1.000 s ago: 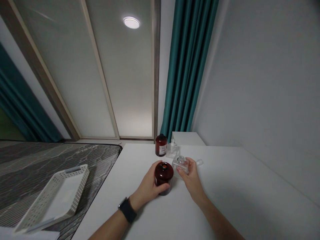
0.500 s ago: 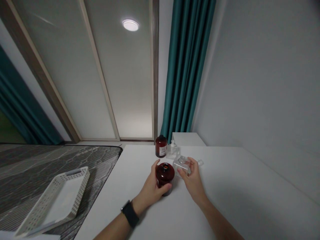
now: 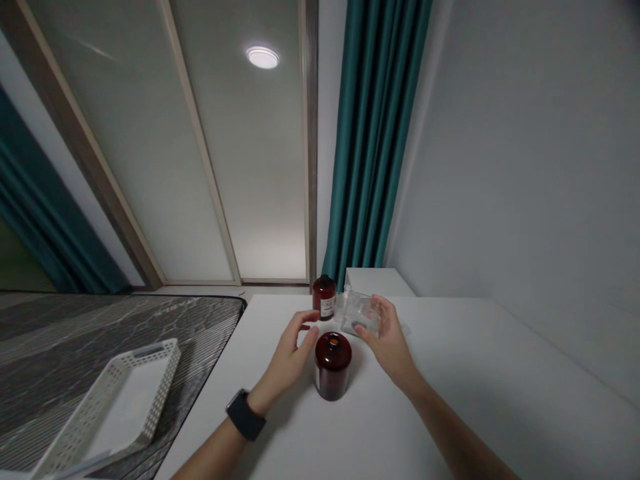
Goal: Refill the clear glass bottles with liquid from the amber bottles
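A brown glass bottle (image 3: 333, 370) without a cap stands upright on the white table (image 3: 370, 433), its small neck opening facing up. My left hand (image 3: 293, 347) is just left of it, fingers apart and holding nothing. Between the thumb and fingers of my right hand (image 3: 393, 343) is a clear square bottle (image 3: 360, 312), tilted above the table. Behind my left fingertips stands a second brown bottle (image 3: 325, 300) with a dark cap and a white label. Another clear bottle (image 3: 340, 307) is mostly hidden behind the held one.
A white perforated basket (image 3: 150, 420) lies left of the table on a dark grey patterned surface (image 3: 60, 360). Past the table's far edge are a white box-like cabinet (image 3: 380, 281) and a teal curtain (image 3: 377, 133). A wall (image 3: 540, 167) runs along the right.
My left hand has let go of the brown bottle and moved up and left from it. The right hand has lifted and tipped the clear bottle, its neck no longer facing up.
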A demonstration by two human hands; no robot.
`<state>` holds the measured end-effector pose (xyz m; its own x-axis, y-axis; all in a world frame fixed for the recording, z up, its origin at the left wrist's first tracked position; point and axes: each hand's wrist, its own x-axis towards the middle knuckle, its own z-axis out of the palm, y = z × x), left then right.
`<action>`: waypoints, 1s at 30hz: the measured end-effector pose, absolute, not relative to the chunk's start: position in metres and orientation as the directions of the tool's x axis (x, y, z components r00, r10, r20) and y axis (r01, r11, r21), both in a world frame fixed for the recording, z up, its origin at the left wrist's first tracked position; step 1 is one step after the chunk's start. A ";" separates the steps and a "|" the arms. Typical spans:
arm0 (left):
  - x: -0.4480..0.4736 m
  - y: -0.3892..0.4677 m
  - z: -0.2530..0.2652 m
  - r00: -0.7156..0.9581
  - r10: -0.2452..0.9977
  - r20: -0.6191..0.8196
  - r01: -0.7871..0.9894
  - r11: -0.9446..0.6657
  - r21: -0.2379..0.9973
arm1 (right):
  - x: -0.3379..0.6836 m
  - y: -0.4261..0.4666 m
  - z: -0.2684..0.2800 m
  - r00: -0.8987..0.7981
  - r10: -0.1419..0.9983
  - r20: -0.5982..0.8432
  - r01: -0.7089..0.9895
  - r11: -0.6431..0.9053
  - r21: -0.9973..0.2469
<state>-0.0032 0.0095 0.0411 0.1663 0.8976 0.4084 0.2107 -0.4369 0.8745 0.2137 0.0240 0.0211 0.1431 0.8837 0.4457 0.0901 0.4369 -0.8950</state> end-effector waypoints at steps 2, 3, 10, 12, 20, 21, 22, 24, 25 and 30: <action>-0.004 0.019 0.054 0.196 0.897 0.397 0.190 -0.432 0.882 | 0.210 0.026 0.034 0.050 0.883 0.468 0.053 0.465 -0.884; -0.006 0.024 0.061 0.221 0.896 0.385 0.167 -0.424 0.890 | 0.208 0.026 0.041 0.000 0.880 0.475 0.040 0.475 -0.879; -0.019 0.047 0.100 0.504 0.848 0.163 0.125 -0.259 0.958 | 0.192 0.032 0.066 -0.239 0.840 0.487 0.004 0.503 -0.865; -0.021 0.048 0.104 0.523 0.838 0.152 0.103 -0.239 0.965 | 0.189 0.034 0.068 -0.266 0.837 0.478 0.000 0.496 -0.868; -0.018 0.054 0.105 0.494 0.857 0.145 0.103 -0.223 0.969 | 0.181 0.039 0.063 -0.265 0.850 0.456 -0.007 0.471 -0.882; -0.016 0.055 0.105 0.489 0.860 0.147 0.104 -0.225 0.969 | 0.179 0.040 0.061 -0.253 0.852 0.458 -0.006 0.472 -0.882; -0.015 0.056 0.104 0.481 0.864 0.150 0.106 -0.227 0.968 | 0.178 0.041 0.059 -0.247 0.856 0.455 -0.001 0.469 -0.883; -0.012 0.059 0.103 0.455 0.877 0.156 0.110 -0.229 0.967 | 0.177 0.044 0.056 -0.256 0.858 0.445 0.019 0.465 -0.885; -0.012 0.061 0.102 0.440 0.884 0.155 0.111 -0.225 0.968 | 0.179 0.045 0.056 -0.264 0.853 0.451 0.028 0.474 -0.880; -0.017 0.072 0.100 0.368 0.920 0.132 0.104 -0.182 0.978 | 0.213 0.049 0.078 -0.262 0.823 0.504 0.104 0.543 -0.833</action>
<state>-0.0168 0.0722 0.1002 0.3684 0.9202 0.1323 0.1042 -0.1823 0.9777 0.2132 0.0490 0.0779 -0.2618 0.8234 0.5035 0.1038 0.5427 -0.8335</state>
